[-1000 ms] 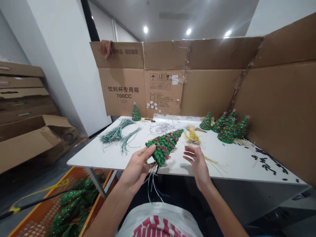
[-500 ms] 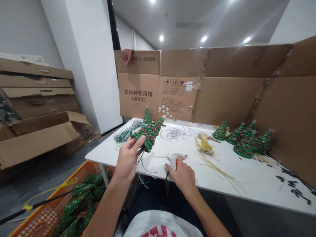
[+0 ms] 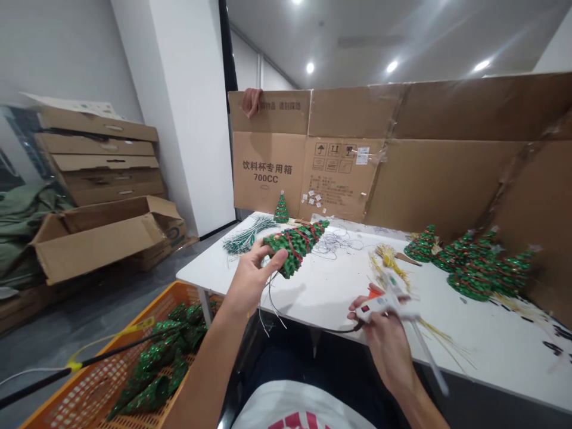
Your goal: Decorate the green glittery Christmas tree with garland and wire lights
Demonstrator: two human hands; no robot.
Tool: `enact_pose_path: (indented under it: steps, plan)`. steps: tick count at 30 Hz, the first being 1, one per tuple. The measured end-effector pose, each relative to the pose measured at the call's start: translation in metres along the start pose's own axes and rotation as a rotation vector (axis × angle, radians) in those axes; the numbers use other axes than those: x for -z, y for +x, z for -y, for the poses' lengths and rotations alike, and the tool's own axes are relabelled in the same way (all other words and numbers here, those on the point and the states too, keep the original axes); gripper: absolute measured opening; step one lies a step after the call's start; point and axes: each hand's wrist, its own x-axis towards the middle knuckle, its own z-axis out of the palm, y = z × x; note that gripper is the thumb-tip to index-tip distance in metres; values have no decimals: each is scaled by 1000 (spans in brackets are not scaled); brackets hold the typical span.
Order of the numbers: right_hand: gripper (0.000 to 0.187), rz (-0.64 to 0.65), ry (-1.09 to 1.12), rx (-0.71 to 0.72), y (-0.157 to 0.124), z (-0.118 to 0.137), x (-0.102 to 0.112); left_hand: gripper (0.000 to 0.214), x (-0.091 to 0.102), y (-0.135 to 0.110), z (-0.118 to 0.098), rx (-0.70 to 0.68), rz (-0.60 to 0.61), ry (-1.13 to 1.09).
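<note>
My left hand (image 3: 254, 280) grips a small green Christmas tree ornament (image 3: 297, 245) by its base. Red garland winds round the tree, which lies tilted with its tip to the upper right, and thin wires trail below it. Over the table's front edge, my right hand (image 3: 386, 328) is closed around a white glue gun (image 3: 378, 307) with an orange trigger. A long pale glue stick (image 3: 431, 357) sticks out of the gun's back toward the lower right. The gun is partly blurred.
Green wires (image 3: 248, 235) and yellow strands (image 3: 388, 262) lie on the white table (image 3: 322, 292). Several decorated trees (image 3: 473, 268) stand at the right. One tree (image 3: 281, 210) is at the back. An orange crate (image 3: 84, 381) holds green trees at lower left. Cardboard (image 3: 447, 179) walls the back.
My right hand has lifted the glue gun off the table and turned it, moving right. The held tree has tilted lower toward the right. The view has shifted slightly left.
</note>
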Motion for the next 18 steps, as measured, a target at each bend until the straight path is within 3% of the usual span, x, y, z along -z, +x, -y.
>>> enact_pose_path:
  steps: [4, 6, 13, 18]
  plan:
    - [27, 94, 322, -37, -12, 17, -8, 35, -6, -3, 4, -58, 247, 93]
    - [23, 107, 295, -23, -17, 20, -10, 32, -10, -5, 6, -85, 303, 93]
    - [31, 75, 56, 122, -26, 8, -14, 21, -18, -14, 5, -214, 388, 160]
    - [27, 97, 25, 169, -25, 3, -9, 24, -18, -17, 2, -217, 438, 128]
